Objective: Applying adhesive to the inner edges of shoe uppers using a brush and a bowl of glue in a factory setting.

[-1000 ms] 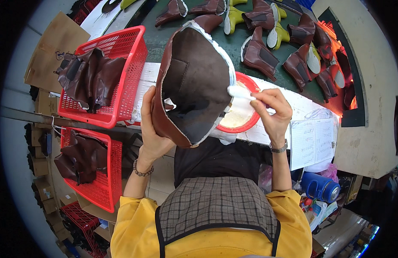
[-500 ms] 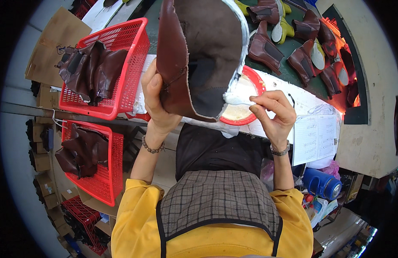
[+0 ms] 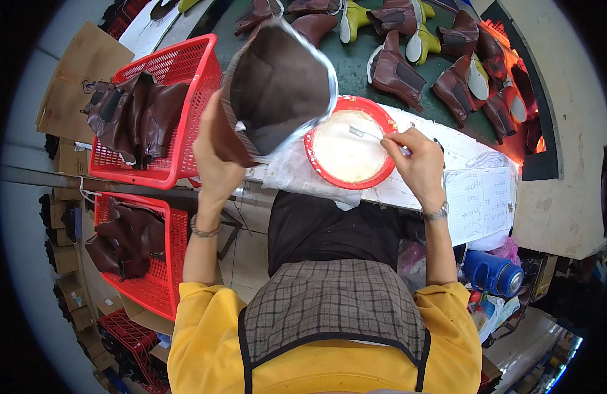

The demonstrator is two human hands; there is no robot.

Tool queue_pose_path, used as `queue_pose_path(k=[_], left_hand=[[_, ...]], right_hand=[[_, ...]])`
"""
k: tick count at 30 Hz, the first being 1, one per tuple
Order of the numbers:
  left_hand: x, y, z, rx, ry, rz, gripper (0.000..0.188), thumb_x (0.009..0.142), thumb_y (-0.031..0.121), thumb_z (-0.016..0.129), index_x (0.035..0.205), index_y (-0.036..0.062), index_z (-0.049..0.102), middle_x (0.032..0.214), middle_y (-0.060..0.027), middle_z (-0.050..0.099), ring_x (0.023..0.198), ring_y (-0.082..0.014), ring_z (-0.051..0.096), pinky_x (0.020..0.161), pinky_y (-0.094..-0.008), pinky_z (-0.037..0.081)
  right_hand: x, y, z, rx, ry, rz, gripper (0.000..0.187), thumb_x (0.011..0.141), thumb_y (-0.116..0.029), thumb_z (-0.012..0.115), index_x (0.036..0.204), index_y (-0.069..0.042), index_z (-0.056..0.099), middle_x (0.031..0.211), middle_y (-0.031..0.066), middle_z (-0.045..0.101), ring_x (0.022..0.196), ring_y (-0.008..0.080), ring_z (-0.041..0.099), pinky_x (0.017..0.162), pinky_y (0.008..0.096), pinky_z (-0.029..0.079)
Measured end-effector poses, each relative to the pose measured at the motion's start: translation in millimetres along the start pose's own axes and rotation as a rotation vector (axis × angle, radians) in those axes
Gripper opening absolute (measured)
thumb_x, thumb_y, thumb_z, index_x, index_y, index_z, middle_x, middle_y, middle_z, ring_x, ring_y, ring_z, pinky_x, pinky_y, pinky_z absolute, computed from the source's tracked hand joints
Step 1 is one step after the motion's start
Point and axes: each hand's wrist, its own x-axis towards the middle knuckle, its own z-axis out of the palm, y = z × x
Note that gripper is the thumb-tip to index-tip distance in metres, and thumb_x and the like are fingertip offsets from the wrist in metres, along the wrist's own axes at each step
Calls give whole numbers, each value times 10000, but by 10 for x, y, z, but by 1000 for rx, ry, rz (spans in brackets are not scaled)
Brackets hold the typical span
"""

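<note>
My left hand point(image 3: 215, 161) is closed on a brown leather boot upper point(image 3: 234, 141), its open end tilted up toward me. White paste lines the rim of that opening, and the dark lining point(image 3: 283, 82) shows inside. Motion smears the upper slightly. In my right hand point(image 3: 418, 161) a small brush point(image 3: 366, 132), coated white at its head, is pinched between thumb and fingers. The brush head is over a red bowl point(image 3: 387, 118) holding white paste point(image 3: 346, 154); whether it touches the paste I cannot tell.
Red baskets point(image 3: 208, 72) with brown uppers stand at the left, one above another. Several brown boots point(image 3: 395, 72), some on yellow-green lasts point(image 3: 357, 20), lie on the green surface beyond the bowl. A glowing orange heater opening point(image 3: 513, 59), written sheets point(image 3: 474, 203) and a blue flask point(image 3: 492, 272) are at right.
My left hand has drawn the boot upper left and away from the bowl. My right hand has taken the brush off the upper's edge and brought it over the paste.
</note>
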Motion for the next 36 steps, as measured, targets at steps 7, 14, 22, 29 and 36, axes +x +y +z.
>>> queue_pose_path(k=[7, 14, 22, 29, 36], left_hand=[[-142, 90, -685, -538, -262, -977, 228, 644, -74, 595, 864, -31, 629, 682, -96, 596, 452, -153, 491, 393, -263, 361], [-201, 107, -649, -654, -340, -1004, 271, 629, -96, 573, 896, -93, 618, 615, -134, 557, 393, -186, 439, 364, -309, 299], [-201, 65, -610, -819, -376, -983, 150, 602, -102, 605, 752, -92, 611, 602, -159, 569, 391, -199, 457, 367, -320, 329], [-229, 180, -353, -871, -592, -1171, 283, 607, -108, 573, 880, -143, 641, 557, -152, 556, 372, -183, 459, 357, -293, 296], [-259, 103, -2, -1030, -927, -1324, 379, 604, -108, 602, 981, -129, 637, 559, -150, 553, 357, -185, 445, 339, -305, 297]], right_hand=[[117, 92, -79, 22, -48, 6, 96, 847, -165, 779, 896, -84, 792, 859, 53, 707, 716, 218, 684, 626, 319, 525], [342, -261, 18, 390, 107, -281, 155, 807, -65, 818, 955, -36, 784, 865, 63, 701, 731, 147, 656, 653, 262, 515], [158, -216, -30, 469, 122, -172, 138, 824, -17, 788, 962, -19, 780, 883, 55, 705, 766, 125, 656, 660, 243, 519], [511, -291, -106, 353, 55, -376, 147, 816, -145, 821, 949, -89, 795, 875, 40, 709, 792, 180, 656, 745, 317, 414], [939, -440, 33, 336, -87, -639, 152, 824, -223, 824, 949, -140, 803, 891, -6, 683, 853, 161, 627, 850, 323, 378]])
